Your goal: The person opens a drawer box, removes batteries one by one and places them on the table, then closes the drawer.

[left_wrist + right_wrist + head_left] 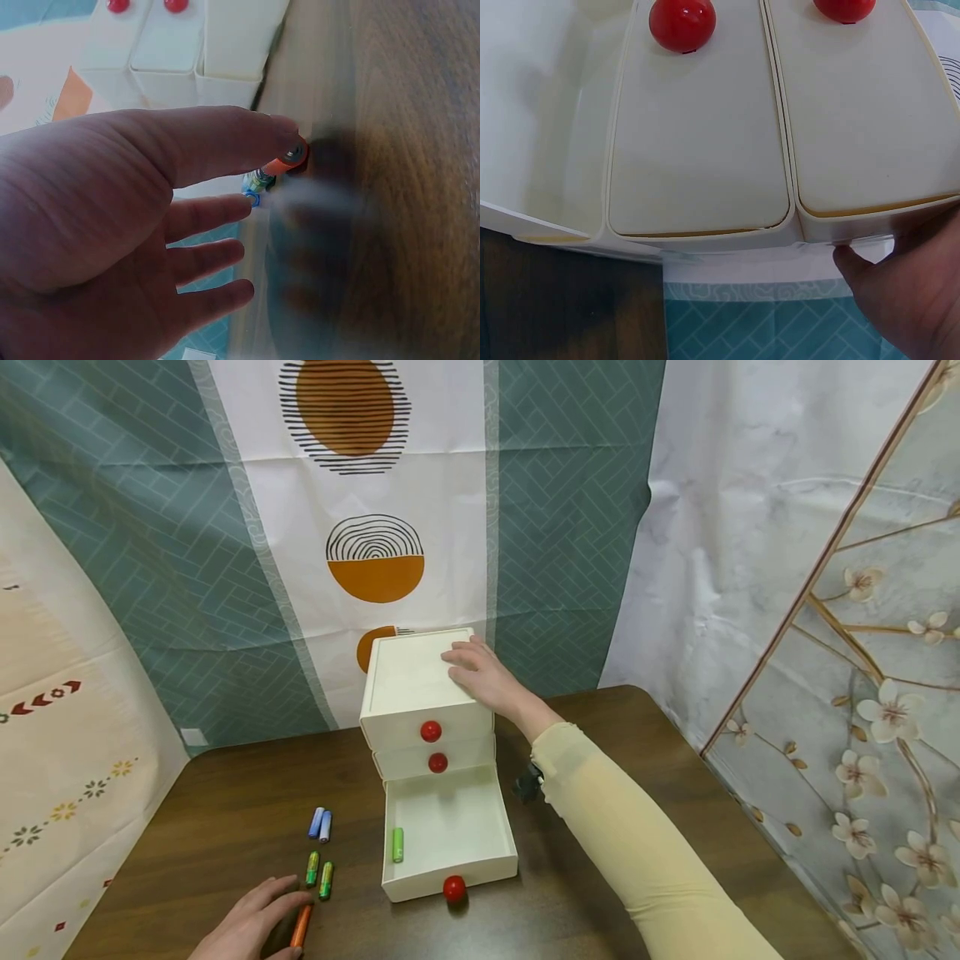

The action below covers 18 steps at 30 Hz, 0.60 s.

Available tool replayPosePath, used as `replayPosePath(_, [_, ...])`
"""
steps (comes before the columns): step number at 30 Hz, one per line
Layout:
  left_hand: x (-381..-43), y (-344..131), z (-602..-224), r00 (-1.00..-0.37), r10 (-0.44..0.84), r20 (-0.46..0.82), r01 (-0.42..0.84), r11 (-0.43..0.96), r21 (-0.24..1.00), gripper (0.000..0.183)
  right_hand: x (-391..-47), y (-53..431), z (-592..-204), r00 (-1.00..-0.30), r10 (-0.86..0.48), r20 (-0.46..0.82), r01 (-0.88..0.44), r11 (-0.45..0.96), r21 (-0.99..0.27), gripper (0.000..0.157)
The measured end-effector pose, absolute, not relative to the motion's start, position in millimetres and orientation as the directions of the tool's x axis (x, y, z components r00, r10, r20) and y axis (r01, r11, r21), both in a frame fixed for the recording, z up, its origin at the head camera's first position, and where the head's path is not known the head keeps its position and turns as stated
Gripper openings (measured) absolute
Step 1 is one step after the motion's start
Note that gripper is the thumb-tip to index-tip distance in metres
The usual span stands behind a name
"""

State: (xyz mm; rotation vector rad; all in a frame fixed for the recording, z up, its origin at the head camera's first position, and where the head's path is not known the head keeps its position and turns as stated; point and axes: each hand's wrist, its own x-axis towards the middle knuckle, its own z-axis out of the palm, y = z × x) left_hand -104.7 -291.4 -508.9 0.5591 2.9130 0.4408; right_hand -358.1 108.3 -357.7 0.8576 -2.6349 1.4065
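Note:
A white drawer cabinet (420,672) with red ball knobs stands on the table, its bottom drawer (457,827) pulled out. One light green battery (397,845) lies inside that drawer along the left wall. My right hand (487,677) rests on the cabinet's top at the right edge; the right wrist view shows its thumb (853,264) by the side. At the lower left, my left hand (251,922) is beside an orange battery (302,927), fingers loosely extended. In the left wrist view the thumb tip (281,131) is close to the battery's end; whether it touches is unclear.
Two green batteries (326,880) lie just beyond the orange one, and two blue batteries (325,827) farther back. A small black object (528,783) is right of the cabinet, partly behind my sleeve. Patterned curtains (577,527) hang behind and beside the brown table (225,810).

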Motion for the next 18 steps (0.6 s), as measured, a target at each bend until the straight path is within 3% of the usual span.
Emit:
replayPosePath(9, [-103, -287, -503, -0.932, 0.35, -0.091, 0.303, 0.894, 0.331, 0.061, -357, 108, -356, -0.848, -0.448, 0.282, -0.484, 0.44, -0.757, 0.047])
replayPosePath(18, [-93, -281, -501, -0.919, 0.378, 0.107, 0.393, 0.894, 0.214, 0.063, -358, 107, -358, -0.848, -0.448, 0.284, -0.488, 0.449, -0.749, 0.048])
